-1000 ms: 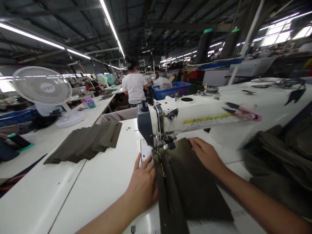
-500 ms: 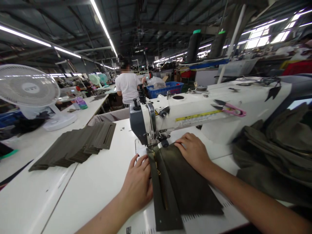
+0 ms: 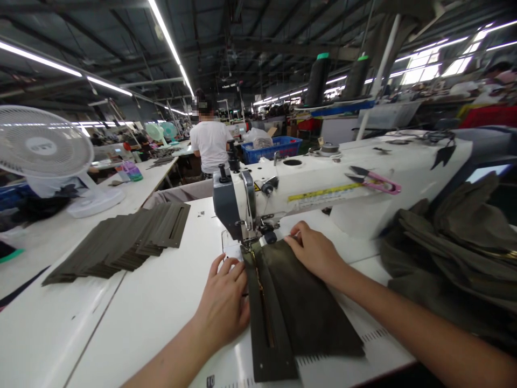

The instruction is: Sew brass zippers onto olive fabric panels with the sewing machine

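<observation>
Fabric (image 3: 319, 318), dark olive, lies flat on the white desk (image 3: 161, 307) at the near side of the sewing machine (image 3: 323, 177), its far end close to the needle. A narrower strip (image 3: 279, 326) of like colour runs along its left side; I note a long slot in that strip, with a gold-coloured zip (image 3: 259, 277) showing in the end toward the machine.

My left hand (image 3: 226, 293) is palm down, left of the strip and just short of the machine's needle end. Its fingers are bent and slightly spread; whether the thumb touches the strip I cannot tell from my station. My right hand (image 3: 315, 250) is at the fabric's far right edge, just before the machine's arm. Its fingers are curled and drawn together, thumb on the cloth; I cannot confirm whether the edge is pinched or merely pressed.

Left of the machine I record a fanned stack of olive pieces (image 3: 121, 242) and, farther left, a white fan (image 3: 41, 146). Pink-handled snips (image 3: 371, 183) and a yellow measuring strip (image 3: 315, 193) are on the machine's arm. Right of the machine is heaped olive cloth (image 3: 452, 253). Beyond it, a person (image 3: 210, 143) in white stands beside a blue basket (image 3: 278, 153).
</observation>
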`<state>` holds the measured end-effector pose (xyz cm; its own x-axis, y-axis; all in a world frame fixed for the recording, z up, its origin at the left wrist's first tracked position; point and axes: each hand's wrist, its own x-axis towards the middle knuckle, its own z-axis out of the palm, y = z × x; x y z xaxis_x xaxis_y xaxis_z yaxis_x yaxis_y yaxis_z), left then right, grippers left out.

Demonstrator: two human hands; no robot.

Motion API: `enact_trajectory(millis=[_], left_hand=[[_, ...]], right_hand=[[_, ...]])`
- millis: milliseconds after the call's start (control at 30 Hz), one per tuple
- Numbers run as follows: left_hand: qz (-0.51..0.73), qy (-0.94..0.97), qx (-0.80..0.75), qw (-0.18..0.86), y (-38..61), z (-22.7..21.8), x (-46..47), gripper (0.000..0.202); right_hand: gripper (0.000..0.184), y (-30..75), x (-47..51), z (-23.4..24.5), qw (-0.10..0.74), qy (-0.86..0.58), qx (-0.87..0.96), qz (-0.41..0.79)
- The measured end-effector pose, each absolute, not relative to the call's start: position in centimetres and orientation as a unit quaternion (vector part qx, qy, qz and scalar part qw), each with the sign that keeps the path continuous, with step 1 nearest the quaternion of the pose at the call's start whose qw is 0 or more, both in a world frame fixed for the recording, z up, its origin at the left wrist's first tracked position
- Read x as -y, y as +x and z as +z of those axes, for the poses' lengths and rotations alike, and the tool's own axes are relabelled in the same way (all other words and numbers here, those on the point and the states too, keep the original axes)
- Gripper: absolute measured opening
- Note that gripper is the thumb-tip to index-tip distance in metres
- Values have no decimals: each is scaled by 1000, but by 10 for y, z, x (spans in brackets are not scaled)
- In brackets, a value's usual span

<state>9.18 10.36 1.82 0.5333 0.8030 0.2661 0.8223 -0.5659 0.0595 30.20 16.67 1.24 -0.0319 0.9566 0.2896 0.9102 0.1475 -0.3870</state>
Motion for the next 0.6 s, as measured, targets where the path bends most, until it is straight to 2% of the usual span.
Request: enact_trajectory(millis=[167,400,500,600], left_hand=[[-137,-879,455,43,95,20,-105,18],[-154,-873,459,50,96,21,-104,20],[-154,-874,459,41,96,19,-105,20],[-158,-874,459,28,96,20,-105,18]], right_hand=[[9,311,-185,2,235,-621,747,47],[20,308,-175,6,190,-597,778,-54],[24,296,-159,8,215,-493,837,-99],[30,285,-146,-4,246,-386,887,-58]])
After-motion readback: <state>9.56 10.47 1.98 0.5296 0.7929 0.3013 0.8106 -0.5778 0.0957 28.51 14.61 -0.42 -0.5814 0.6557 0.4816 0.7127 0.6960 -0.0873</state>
